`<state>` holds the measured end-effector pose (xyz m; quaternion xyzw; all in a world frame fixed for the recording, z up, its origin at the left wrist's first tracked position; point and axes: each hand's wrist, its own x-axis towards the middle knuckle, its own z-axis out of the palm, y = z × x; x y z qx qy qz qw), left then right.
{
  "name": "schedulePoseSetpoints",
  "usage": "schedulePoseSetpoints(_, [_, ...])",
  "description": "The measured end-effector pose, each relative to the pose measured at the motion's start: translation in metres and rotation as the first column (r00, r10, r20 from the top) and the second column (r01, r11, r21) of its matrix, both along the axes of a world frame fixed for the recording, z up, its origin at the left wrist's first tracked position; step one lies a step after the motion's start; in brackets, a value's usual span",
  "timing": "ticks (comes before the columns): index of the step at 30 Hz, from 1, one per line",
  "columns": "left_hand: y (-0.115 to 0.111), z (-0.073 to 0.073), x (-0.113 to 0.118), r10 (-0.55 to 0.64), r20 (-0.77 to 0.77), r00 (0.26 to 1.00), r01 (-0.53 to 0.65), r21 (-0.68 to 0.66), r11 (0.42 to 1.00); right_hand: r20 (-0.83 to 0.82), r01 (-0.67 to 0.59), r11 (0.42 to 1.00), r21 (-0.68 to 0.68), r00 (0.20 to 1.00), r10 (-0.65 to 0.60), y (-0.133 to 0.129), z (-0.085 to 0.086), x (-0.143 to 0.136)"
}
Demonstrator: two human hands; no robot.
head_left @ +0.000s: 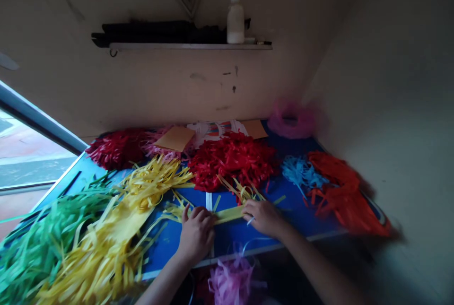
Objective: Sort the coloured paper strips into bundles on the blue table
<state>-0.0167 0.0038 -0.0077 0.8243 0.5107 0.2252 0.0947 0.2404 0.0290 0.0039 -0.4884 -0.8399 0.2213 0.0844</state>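
Note:
A flat yellow strip with fringed ends lies across the blue table between my hands. My left hand presses on its left end with curled fingers. At its right end my right hand pinches the strip, and a thin white piece shows by the fingers. Loose yellow fringe spreads left of my left hand, and more stands just above my right hand. Behind them sits a pile of red fringe. A large yellow fringed bundle lies to the left.
Green fringe is at the far left; dark red fringe is at the back. Blue fringe and orange-red fringe lie on the right. Pink fringe hangs below the front edge. A bottle stands on the wall shelf.

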Motion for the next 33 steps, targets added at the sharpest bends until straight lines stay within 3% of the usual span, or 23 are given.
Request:
schedulePoseSetpoints(12, [0.013,0.002,0.011,0.149,-0.104,0.983,-0.151,-0.01,0.988,0.103,0.241,0.97,-0.018,0.966,-0.238,0.018,0.0,-0.017])
schedulePoseSetpoints(28, [0.013,0.0,0.01,0.237,-0.105,0.966,-0.235,0.037,0.971,0.146,0.32,0.946,-0.051,0.939,-0.31,0.03,0.005,-0.021])
schedulePoseSetpoints(31, [0.013,0.0,0.009,0.172,-0.097,0.98,-0.164,0.081,0.983,0.13,0.314,0.949,0.003,0.941,-0.311,0.022,0.011,-0.019])
schedulePoseSetpoints(33, [0.013,0.001,0.008,0.086,-0.11,0.99,-0.074,0.106,0.992,0.112,0.238,0.97,0.054,0.964,-0.243,0.013,0.013,-0.017])
